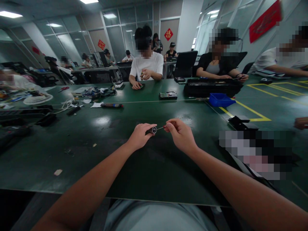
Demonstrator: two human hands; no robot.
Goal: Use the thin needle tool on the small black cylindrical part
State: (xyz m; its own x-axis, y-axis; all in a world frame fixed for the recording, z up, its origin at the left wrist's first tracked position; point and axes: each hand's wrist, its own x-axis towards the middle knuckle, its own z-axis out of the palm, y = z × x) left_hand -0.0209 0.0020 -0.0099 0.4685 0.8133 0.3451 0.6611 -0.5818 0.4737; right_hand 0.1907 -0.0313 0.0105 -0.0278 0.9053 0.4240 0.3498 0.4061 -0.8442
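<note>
My left hand [139,136] is closed round a small dark cylinder [154,130], whose round, silver-rimmed end faces to the right and towards me. Fingers hide most of its body. Just to the right, my right hand [182,136] pinches a thin screwdriver [165,127] with a bit of red showing at the fingertips. Its slim metal shaft points left at the cylinder's end. Whether the tip touches it I cannot tell. Both hands are held over the green tabletop [154,173].
Ahead lie a dark electric screwdriver [112,105], an opened device [168,95], a blue bin [221,99] and a long black housing [211,86]. Loose cables and parts [93,92] lie to the left, black parts [239,123] to the right. A co-worker [146,69] sits opposite.
</note>
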